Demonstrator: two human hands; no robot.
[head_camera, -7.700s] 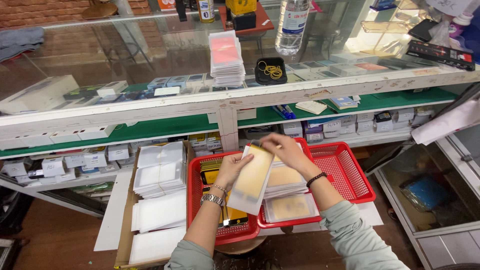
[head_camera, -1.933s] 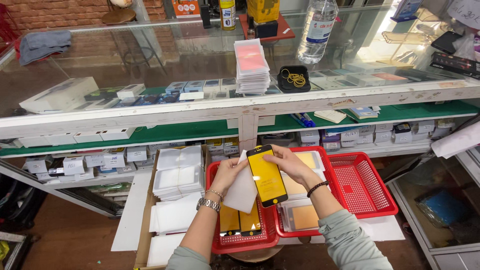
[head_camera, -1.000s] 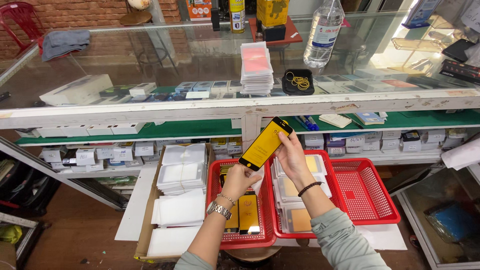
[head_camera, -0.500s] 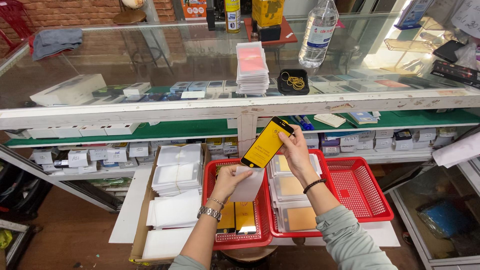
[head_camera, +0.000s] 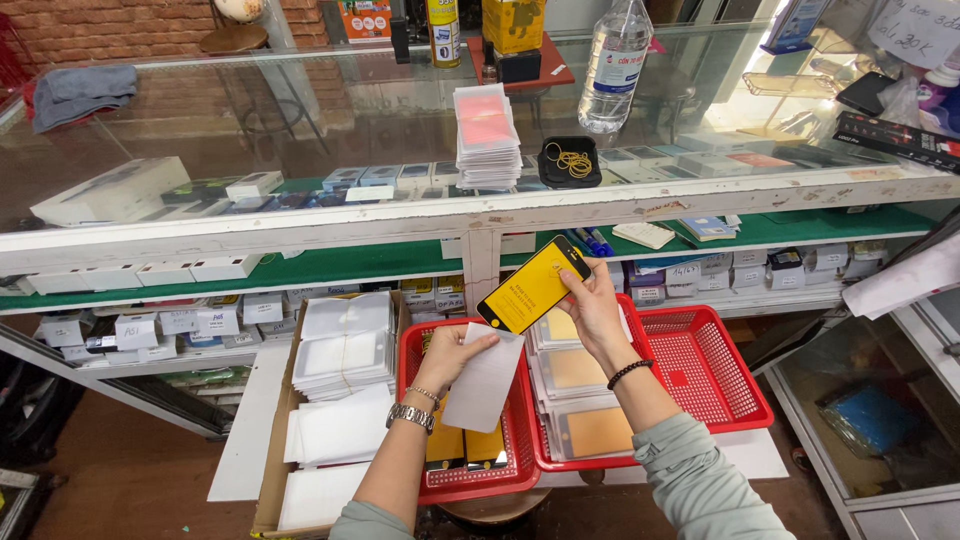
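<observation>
The right hand (head_camera: 592, 305) lifts a yellow protector (head_camera: 533, 285), fingers grasping its right edge, near the shelf edge (head_camera: 470, 216). The left hand (head_camera: 452, 352) pinches a white sleeve (head_camera: 484, 377) over the left red basket (head_camera: 412, 350); open air between them.

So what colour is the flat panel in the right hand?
Yellow with a black border, the panel shows best in the head view, held by the right hand.

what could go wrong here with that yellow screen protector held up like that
The right hand pinches the yellow screen protector only at one end, so it could slip or flex and drop into the red baskets. The left hand holds the white sleeve loosely, which could also fall.
</observation>
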